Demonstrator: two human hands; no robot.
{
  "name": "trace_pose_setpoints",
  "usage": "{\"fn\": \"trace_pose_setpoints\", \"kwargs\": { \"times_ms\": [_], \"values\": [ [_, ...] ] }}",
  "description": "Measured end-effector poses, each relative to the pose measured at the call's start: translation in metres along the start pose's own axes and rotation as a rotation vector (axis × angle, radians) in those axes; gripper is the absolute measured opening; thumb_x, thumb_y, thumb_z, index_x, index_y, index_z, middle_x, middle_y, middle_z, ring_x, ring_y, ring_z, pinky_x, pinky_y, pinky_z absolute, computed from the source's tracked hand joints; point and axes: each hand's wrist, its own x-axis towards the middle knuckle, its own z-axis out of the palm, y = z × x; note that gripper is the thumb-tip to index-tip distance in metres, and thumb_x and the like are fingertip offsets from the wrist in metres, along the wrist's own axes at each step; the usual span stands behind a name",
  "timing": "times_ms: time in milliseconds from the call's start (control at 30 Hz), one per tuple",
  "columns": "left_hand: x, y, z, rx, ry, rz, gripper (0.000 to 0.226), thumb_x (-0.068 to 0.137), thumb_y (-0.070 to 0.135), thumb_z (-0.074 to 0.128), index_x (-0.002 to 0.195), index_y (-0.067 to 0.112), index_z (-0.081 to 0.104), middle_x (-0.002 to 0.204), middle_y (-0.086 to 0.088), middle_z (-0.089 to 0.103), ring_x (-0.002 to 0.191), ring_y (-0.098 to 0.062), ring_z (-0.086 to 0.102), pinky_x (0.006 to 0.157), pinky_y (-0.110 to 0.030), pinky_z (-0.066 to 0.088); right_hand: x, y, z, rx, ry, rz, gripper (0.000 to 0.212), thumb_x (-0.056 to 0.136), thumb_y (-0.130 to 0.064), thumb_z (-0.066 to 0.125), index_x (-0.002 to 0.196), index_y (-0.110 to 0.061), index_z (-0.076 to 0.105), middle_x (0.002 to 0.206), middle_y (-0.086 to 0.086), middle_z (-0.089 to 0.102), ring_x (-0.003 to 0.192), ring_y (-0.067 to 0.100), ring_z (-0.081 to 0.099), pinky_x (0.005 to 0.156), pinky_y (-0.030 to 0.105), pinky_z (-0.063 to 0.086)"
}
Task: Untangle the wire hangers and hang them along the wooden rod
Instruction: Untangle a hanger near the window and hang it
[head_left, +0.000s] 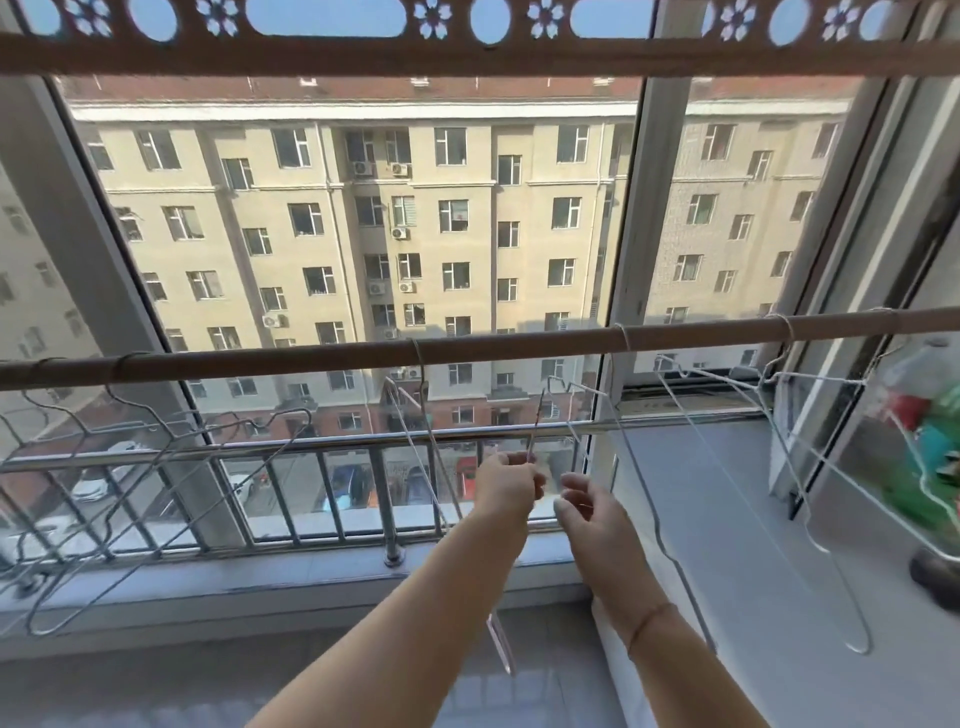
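Pinching now: the left hand has thumb and fingertips closed on a thin upright wire of the tangled hanger, right in the middle of the scene and just below the wooden rod. Close beside it, the right hand hovers with its fingers curled and the thumb drawn in. A wire runs past those fingertips, but whether the hand actually grips it I cannot tell. The rod runs across the whole view in front of the glass, left to right, sitting a touch higher at the right end. Over its centre hooks the middle hanger, its wires dropping toward the left wrist, and a rounded wire end shows beneath the left forearm. Off to the left, the grey hangers dangle from two hooks on the rod, their frames crossing one another. Over on the right, the white hangers are hooked on at two spots, their long frames sloping down and nearer over the pale windowsill. A thin band circles the right wrist. At the far right edge sits a blurred green-and-red object. Beyond the glass are a steel railing and a beige apartment block.
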Motion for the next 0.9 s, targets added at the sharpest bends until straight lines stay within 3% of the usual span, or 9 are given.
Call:
{"fn": "trace_pose_setpoints", "kwargs": {
  "times_ms": [100,167,267,400,500,600,700,833,900],
  "values": [
    [-0.003,-0.019,-0.014,0.094,-0.008,0.006,0.021,0.087,-0.006,0.045,0.083,0.010,0.057,0.068,-0.005,0.056,0.056,-0.013,0.045,0.048,-0.019,0.034,0.003,0.015,-0.001,-0.099,0.019,0.049,0.033,0.089,-0.007,0.049,0.122,-0.011,0.052,0.119,0.010,0.058,0.107,0.020,0.055,0.094,0.028,0.043],
    [-0.005,-0.027,-0.026,0.135,-0.030,0.016,0.021,0.088,-0.006,0.046,0.083,0.010,0.059,0.069,-0.005,0.057,0.060,-0.013,0.049,0.054,-0.018,0.039,0.002,0.018,0.000,-0.166,-0.004,0.031,0.036,0.089,-0.007,0.048,0.124,-0.013,0.050,0.125,0.009,0.054,0.114,0.020,0.052,0.099,0.031,0.040],
    [-0.008,-0.036,-0.045,0.261,-0.072,0.058,0.027,0.085,-0.004,0.047,0.076,0.016,0.063,0.070,-0.004,0.061,0.068,-0.017,0.051,0.065,-0.023,0.040,0.002,0.017,0.003,-0.288,-0.080,-0.095,0.043,0.087,-0.002,0.048,0.128,-0.015,0.049,0.131,0.006,0.048,0.124,0.017,0.045,0.100,0.021,0.032],
    [-0.015,-0.041,-0.067,0.411,-0.132,0.110,0.027,0.088,0.004,0.052,0.074,0.024,0.063,0.084,-0.003,0.066,0.077,-0.019,0.047,0.061,-0.021,0.036,0.004,0.018,0.007,-0.447,-0.165,-0.235,0.043,0.083,0.001,0.051,0.124,-0.012,0.055,0.130,0.004,0.051,0.126,0.017,0.042,0.098,0.012,0.022],
    [-0.017,-0.043,-0.079,0.474,-0.138,0.138,0.025,0.089,0.004,0.052,0.078,0.023,0.063,0.081,0.001,0.065,0.078,-0.019,0.050,0.058,-0.020,0.036,0.005,0.019,0.006,-0.585,-0.271,-0.204,0.031,0.085,-0.010,0.053,0.115,-0.017,0.062,0.118,0.002,0.062,0.115,0.018,0.052,0.098,0.022,0.036],
    [-0.019,-0.045,-0.086,0.476,-0.115,0.194,0.024,0.088,0.004,0.053,0.078,0.023,0.065,0.079,0.003,0.067,0.075,-0.020,0.052,0.062,-0.024,0.039,-0.003,0.012,0.003,-0.637,-0.418,-0.070,0.014,0.088,-0.020,0.051,0.092,-0.024,0.064,0.088,-0.003,0.068,0.085,0.015,0.059,0.081,0.033,0.048],
    [-0.024,-0.045,-0.088,0.538,-0.067,0.267,0.010,0.086,0.011,0.060,0.089,0.019,0.066,0.084,0.002,0.066,0.078,-0.014,0.058,0.070,-0.023,0.044,-0.017,0.006,-0.001,-0.626,-0.406,-0.044,0.021,0.088,-0.020,0.051,0.070,-0.030,0.053,0.065,-0.007,0.060,0.073,0.016,0.061,0.076,0.036,0.050],
    [-0.035,-0.041,-0.083,0.605,0.075,0.427,0.013,0.081,0.028,0.068,0.091,0.023,0.061,0.091,0.004,0.056,0.084,-0.010,0.056,0.075,-0.019,0.042,-0.044,0.000,-0.005,-0.457,-0.290,0.021,0.019,0.091,-0.013,0.048,0.074,-0.021,0.054,0.056,-0.002,0.058,0.051,0.010,0.060,0.065,0.034,0.051],
    [-0.046,-0.035,-0.077,0.567,0.050,0.429,0.014,0.081,0.033,0.068,0.083,0.020,0.062,0.081,0.004,0.060,0.073,-0.007,0.056,0.065,-0.015,0.042,-0.056,-0.005,-0.005,-0.314,-0.244,0.075,0.016,0.093,-0.010,0.044,0.080,-0.012,0.055,0.055,0.003,0.058,0.045,0.013,0.058,0.059,0.038,0.054]
  ]
}}
